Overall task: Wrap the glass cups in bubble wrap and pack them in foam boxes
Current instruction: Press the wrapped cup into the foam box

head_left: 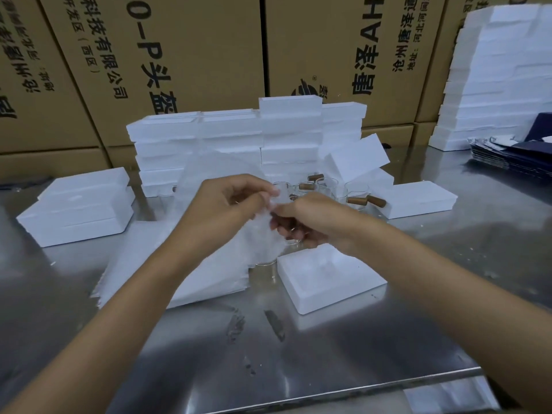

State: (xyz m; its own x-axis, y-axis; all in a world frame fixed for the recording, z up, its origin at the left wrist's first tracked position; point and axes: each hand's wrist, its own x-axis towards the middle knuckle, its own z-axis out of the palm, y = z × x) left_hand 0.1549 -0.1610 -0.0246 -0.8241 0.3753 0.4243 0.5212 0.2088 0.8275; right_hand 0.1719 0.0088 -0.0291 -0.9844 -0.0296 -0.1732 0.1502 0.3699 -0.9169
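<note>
My left hand (230,201) pinches the top edge of a clear bubble wrap sheet (260,237) above the steel table. My right hand (304,222) curls round a glass cup (270,259) that hangs partly inside the wrap; only the cup's clear bottom shows. Just to the right lies an open white foam box (328,279) with an empty hollow. A stack of bubble wrap sheets (191,273) lies under my left forearm. Behind my hands stand several glass cups with brown wooden handles (352,195).
Closed foam boxes sit at the left (80,207) and right (418,198). More are stacked at the back (245,138) and far right (495,76). Brown cartons (179,49) wall off the back. Dark flat packaging (513,153) lies at the right. The table edge (358,389) runs near me.
</note>
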